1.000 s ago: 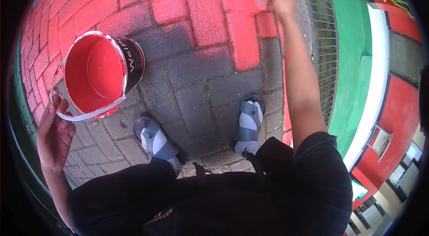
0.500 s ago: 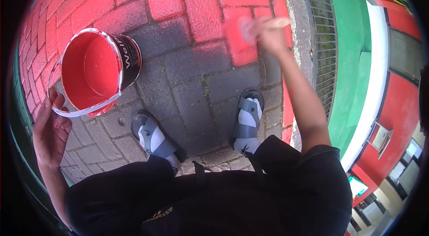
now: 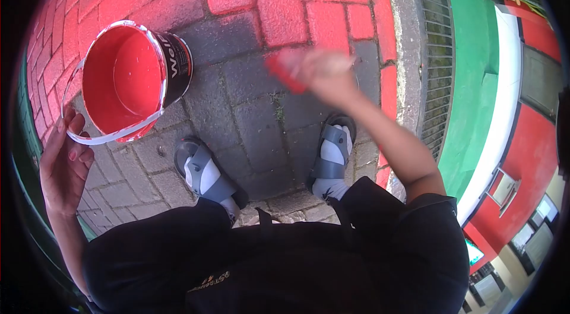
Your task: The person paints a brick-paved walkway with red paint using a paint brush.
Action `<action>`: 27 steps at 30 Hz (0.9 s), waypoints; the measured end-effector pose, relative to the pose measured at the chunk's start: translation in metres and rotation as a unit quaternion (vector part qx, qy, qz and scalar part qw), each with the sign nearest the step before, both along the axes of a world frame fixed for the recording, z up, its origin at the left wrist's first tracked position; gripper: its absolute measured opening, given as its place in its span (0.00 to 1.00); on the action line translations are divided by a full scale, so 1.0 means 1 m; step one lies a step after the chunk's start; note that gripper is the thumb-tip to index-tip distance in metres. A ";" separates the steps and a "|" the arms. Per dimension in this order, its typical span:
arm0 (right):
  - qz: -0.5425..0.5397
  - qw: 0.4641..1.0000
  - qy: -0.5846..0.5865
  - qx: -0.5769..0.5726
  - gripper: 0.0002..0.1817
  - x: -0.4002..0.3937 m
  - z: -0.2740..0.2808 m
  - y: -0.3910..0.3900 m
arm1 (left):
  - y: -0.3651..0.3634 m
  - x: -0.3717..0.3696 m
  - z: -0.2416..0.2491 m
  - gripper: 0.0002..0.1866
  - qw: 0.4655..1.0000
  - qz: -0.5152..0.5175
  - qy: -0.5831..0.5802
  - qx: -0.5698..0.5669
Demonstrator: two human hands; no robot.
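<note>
My left hand (image 3: 66, 165) is curled around the white handle (image 3: 122, 134) of a paint bucket (image 3: 180, 70). The bucket is black outside, tilted so that its opening faces me, and its inside is coated with red paint. My right hand (image 3: 333, 81), blurred by motion, grips a paintbrush (image 3: 286, 68) whose bristles are red. The brush is over the dark paving bricks (image 3: 243, 85), by the edge of the red-painted bricks (image 3: 279, 8). Blur hides whether the bristles touch the ground.
My sandalled feet (image 3: 208, 174) stand on unpainted bricks below the brush. To the right run a concrete kerb (image 3: 407, 46), a metal drain grate (image 3: 436, 64) and a green strip (image 3: 475, 76). A red and white building (image 3: 519, 165) stands beyond.
My right hand and the brush have swept left and slightly toward me, off the painted bricks. A brick the brush covered before now shows red. My left hand keeps its hold.
</note>
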State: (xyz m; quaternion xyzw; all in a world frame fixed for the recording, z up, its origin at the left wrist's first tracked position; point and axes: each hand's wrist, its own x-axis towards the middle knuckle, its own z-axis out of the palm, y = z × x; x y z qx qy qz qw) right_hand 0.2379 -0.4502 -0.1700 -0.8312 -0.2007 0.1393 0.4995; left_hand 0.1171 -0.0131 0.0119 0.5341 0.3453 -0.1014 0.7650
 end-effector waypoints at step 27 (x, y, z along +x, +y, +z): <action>-0.280 0.899 -0.228 -0.247 0.07 0.071 -0.049 -0.012 | -0.008 -0.002 0.009 0.14 0.999 0.002 0.019 -0.038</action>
